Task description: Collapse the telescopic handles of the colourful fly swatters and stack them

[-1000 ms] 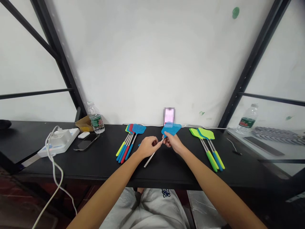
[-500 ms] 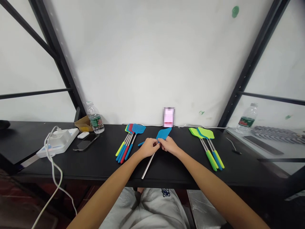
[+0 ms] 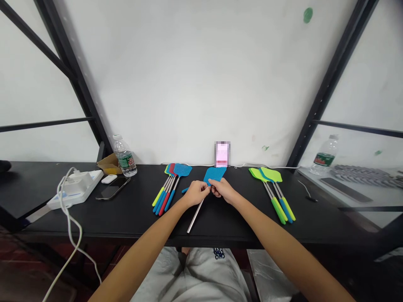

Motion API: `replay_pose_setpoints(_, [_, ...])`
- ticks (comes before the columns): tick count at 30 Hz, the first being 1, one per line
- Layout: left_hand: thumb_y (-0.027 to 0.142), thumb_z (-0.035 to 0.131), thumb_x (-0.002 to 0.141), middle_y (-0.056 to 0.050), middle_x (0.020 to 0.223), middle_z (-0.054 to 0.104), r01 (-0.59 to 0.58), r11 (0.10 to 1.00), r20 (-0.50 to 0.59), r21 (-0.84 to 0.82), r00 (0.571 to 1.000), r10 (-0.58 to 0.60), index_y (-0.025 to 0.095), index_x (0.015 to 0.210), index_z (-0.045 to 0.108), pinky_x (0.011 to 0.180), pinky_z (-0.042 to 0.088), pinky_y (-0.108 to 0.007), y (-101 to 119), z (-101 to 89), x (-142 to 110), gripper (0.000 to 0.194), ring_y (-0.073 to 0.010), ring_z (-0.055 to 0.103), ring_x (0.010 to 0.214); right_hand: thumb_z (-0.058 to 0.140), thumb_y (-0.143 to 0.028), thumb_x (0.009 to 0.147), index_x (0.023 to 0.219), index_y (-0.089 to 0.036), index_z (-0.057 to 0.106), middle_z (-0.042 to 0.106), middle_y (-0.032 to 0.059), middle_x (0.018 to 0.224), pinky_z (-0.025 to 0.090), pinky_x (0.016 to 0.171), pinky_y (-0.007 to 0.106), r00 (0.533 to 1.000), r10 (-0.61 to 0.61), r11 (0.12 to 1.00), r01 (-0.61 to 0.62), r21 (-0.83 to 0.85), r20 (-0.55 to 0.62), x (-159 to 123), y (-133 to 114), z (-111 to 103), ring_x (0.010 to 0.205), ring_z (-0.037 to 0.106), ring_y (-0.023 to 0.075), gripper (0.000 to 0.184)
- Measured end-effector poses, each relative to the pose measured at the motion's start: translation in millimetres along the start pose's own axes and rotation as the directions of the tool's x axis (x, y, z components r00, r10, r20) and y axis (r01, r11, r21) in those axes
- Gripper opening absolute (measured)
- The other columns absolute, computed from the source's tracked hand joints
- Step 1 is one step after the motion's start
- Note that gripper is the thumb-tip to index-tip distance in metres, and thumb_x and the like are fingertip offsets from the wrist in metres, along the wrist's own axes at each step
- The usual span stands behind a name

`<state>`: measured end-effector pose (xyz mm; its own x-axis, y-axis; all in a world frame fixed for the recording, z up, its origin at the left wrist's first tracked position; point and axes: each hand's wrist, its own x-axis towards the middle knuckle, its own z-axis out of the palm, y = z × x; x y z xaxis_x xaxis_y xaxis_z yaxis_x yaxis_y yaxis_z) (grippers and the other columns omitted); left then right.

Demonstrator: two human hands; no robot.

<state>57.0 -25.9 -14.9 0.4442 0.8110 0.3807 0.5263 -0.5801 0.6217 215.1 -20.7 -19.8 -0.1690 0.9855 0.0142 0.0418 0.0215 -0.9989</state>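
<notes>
My left hand (image 3: 197,193) is closed around the upper end of a thin metal rod (image 3: 195,217), which slants down toward the table's front edge with no grip on its lower end. My right hand (image 3: 223,190) pinches the base of a blue fly swatter head (image 3: 215,173), its thumb lying on the lower part. The fingertips of both hands meet where rod and head come together, so the joint itself is hidden. Behind my left hand the end of a blue handle (image 3: 185,190) pokes out on the table.
Several mixed-colour fly swatters (image 3: 170,188) lie fanned at left, and several green and blue ones (image 3: 277,195) at right. A phone (image 3: 222,154) leans on the wall. Farther left are a bottle (image 3: 125,157), a dark phone (image 3: 113,188), a white case (image 3: 108,179) and a power strip (image 3: 75,191).
The blue head has turned so its flat face shows more fully. My right thumb now lies on its lower part. The left hand has barely moved.
</notes>
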Motion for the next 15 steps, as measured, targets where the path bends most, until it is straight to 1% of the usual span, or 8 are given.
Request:
replay_pose_setpoints(3, [0.033,0.049,0.083,0.004,0.048,0.043,-0.002,1.000,-0.003,-0.016,1.000,0.002,0.014,0.055,0.053,0.053,0.028,-0.022,-1.6,0.2,0.6,0.034,-0.0079,0.037,0.052,0.063,-0.044,0.078,0.052,-0.015,0.049,0.047,-0.0013,0.045,0.021,0.035,0.019,1.000,-0.007,0.995,0.005,0.097,0.015,1.4,0.7,-1.1,0.035,0.035,0.0051,0.041])
replay_pose_setpoints(8, [0.034,0.048,0.083,0.004,0.049,0.045,0.011,0.998,0.009,-0.058,1.000,-0.011,0.014,0.057,0.055,0.052,0.028,-0.021,-5.3,1.6,2.2,0.033,-0.0080,0.040,0.051,0.067,-0.049,0.075,0.057,-0.016,0.049,0.048,-0.0022,0.046,0.020,0.035,0.020,0.999,-0.012,0.978,0.005,0.206,0.032,1.9,1.1,-2.4,0.036,0.036,0.0055,0.041])
replay_pose_setpoints(12, [0.037,0.047,0.085,0.003,0.051,0.048,0.035,0.989,0.037,-0.144,0.999,-0.030,0.015,0.060,0.056,0.050,0.029,-0.020,-4.5,1.9,2.1,0.035,-0.0079,0.041,0.050,0.070,-0.050,0.073,0.062,-0.016,0.049,0.050,-0.0025,0.050,0.022,0.037,0.019,0.999,-0.019,0.962,0.007,0.272,0.043,-0.3,-1.9,-0.9,0.038,0.037,0.0053,0.041])
replay_pose_setpoints(15, [0.041,0.046,0.086,0.003,0.050,0.049,0.064,0.975,0.065,-0.215,0.997,-0.051,0.015,0.061,0.054,0.049,0.030,-0.020,-2.5,1.9,0.2,0.037,-0.0078,0.041,0.048,0.071,-0.052,0.072,0.068,-0.015,0.053,0.051,-0.0021,0.055,0.023,0.038,0.019,0.999,-0.032,0.957,0.018,0.288,0.044,0.7,-5.2,-4.1,0.041,0.038,0.0052,0.041])
